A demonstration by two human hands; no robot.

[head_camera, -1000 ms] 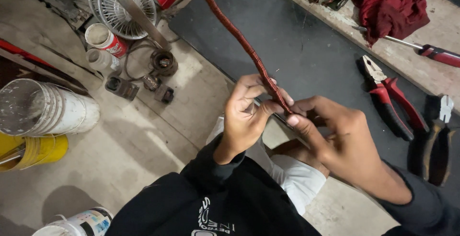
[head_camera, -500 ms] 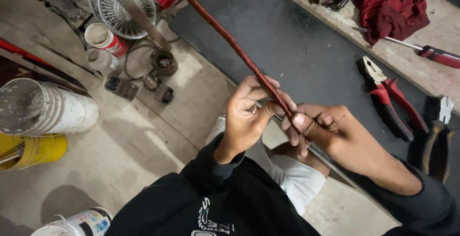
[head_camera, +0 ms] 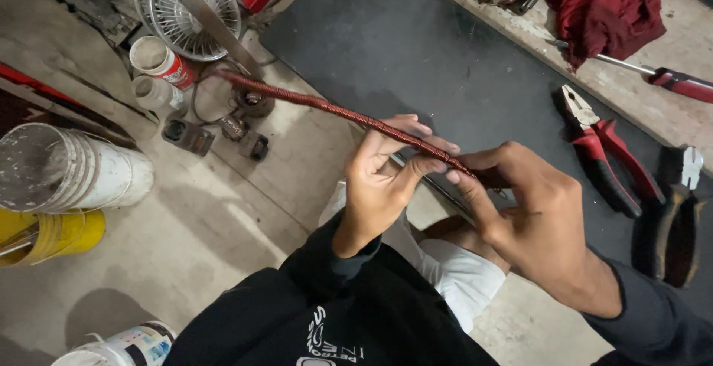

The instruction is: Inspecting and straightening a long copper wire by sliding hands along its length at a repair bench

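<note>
A long thin rod wound with reddish copper wire [head_camera: 319,106] slants from the upper left down to my hands. My left hand [head_camera: 386,173] pinches it between thumb and fingers near its lower end. Just to the right, my right hand [head_camera: 527,210] grips the same end, which is hidden under its fingers. Both hands hover above my knee in light shorts [head_camera: 460,269].
Red-handled pliers [head_camera: 601,151] and a dark-handled pair [head_camera: 679,210] lie on the black mat [head_camera: 416,32] at right. A red rag [head_camera: 601,10] and screwdriver [head_camera: 661,76] rest on a board. White buckets [head_camera: 67,169], a yellow bucket [head_camera: 44,236], cans and a fan grille [head_camera: 189,6] crowd the left floor.
The wound rod has swung down from nearly upright toward the left, now lying much flatter. Both hands have kept their grip and shifted slightly.
</note>
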